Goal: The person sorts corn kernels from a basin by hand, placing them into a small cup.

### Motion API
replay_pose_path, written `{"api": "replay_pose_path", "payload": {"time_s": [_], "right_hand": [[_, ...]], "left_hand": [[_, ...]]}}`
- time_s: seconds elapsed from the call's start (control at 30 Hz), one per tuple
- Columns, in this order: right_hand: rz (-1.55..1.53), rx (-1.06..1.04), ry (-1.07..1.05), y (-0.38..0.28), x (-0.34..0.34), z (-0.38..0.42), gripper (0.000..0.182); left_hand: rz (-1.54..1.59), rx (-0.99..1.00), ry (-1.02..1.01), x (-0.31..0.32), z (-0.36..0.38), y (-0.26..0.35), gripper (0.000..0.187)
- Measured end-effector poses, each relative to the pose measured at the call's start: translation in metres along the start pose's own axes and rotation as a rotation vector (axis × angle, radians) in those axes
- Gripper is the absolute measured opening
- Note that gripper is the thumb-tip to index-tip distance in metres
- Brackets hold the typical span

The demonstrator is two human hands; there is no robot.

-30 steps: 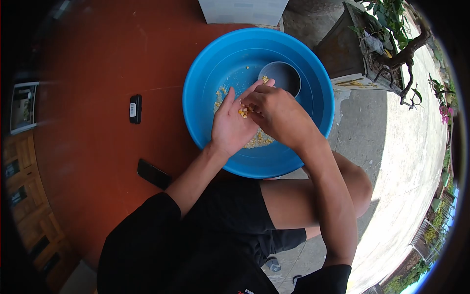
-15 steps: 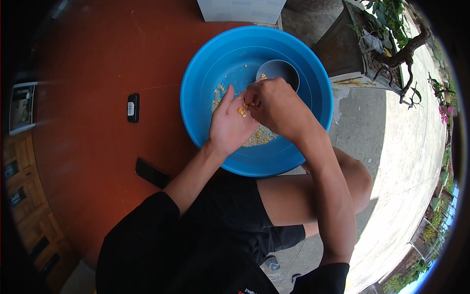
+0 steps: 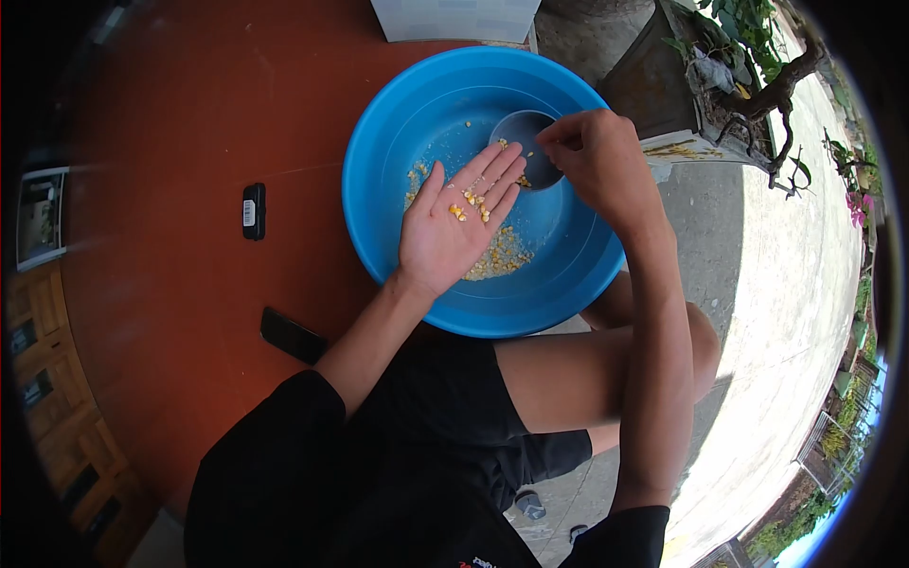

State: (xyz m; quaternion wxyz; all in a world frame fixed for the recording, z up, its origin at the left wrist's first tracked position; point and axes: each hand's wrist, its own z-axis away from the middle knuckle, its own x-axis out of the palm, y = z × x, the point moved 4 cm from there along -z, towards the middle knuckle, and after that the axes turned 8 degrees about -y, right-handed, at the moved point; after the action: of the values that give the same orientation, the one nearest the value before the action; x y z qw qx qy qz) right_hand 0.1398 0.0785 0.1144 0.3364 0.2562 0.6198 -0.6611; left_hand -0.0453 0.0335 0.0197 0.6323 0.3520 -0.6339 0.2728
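Note:
Palm up over the blue basin [image 3: 374, 237], my left hand [image 3: 445, 227] is open, its fingers stretched out. Several yellow corn kernels [image 3: 458, 212] rest on its palm and fingers. My right hand [image 3: 606, 161] hangs over the right rim of a small grey bowl [image 3: 542, 172] inside the basin. Its fingertips are pinched together; what they hold, if anything, I cannot make out. A few kernels show in or above the bowl. Beneath my left hand, more corn kernels [image 3: 502, 256] and pale broken bits lie on the basin floor.
On the red floor [image 3: 170, 331] to the left lie a small black device with a white label [image 3: 254, 211] and a dark phone [image 3: 292, 335]. A white box [image 3: 454, 21] stands behind the basin. At the right is a planter [image 3: 653, 80] with a woody plant.
My right hand has moved from my left palm rightward to the grey bowl. My left hand's fingers have come into full view, spread flat with kernels on them.

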Motion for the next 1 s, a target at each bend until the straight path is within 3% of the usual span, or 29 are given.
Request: {"api": "replay_pose_path", "payload": {"time_s": [0.17,0.37,0.47,0.57,0.67,0.7,1.0], "right_hand": [[0.042,-0.027,0.033,0.027,-0.002,-0.010,0.024],[0.089,-0.126,0.030,0.014,0.005,-0.004,0.034],[0.016,-0.195,-0.078,-0.006,0.011,0.002,0.028],[-0.101,-0.187,-0.318,-0.028,0.020,0.008,0.026],[-0.135,-0.291,-0.394,-0.030,0.044,0.014,0.031],[-0.073,-0.375,-0.355,-0.035,0.049,0.019,0.033],[0.133,-0.420,-0.363,-0.040,0.054,0.021,0.021]], "left_hand": [[0.000,0.004,0.005,-0.001,0.001,0.000,0.075],[0.016,0.024,0.006,-0.002,0.000,0.002,0.074],[0.027,0.055,0.016,0.000,0.001,0.002,0.074],[0.008,0.104,0.038,-0.001,0.001,0.005,0.075],[-0.085,0.111,0.064,-0.003,0.002,0.010,0.076],[-0.089,0.102,0.069,-0.003,0.004,0.011,0.075],[-0.117,0.090,0.039,-0.001,0.002,0.009,0.075]]}}
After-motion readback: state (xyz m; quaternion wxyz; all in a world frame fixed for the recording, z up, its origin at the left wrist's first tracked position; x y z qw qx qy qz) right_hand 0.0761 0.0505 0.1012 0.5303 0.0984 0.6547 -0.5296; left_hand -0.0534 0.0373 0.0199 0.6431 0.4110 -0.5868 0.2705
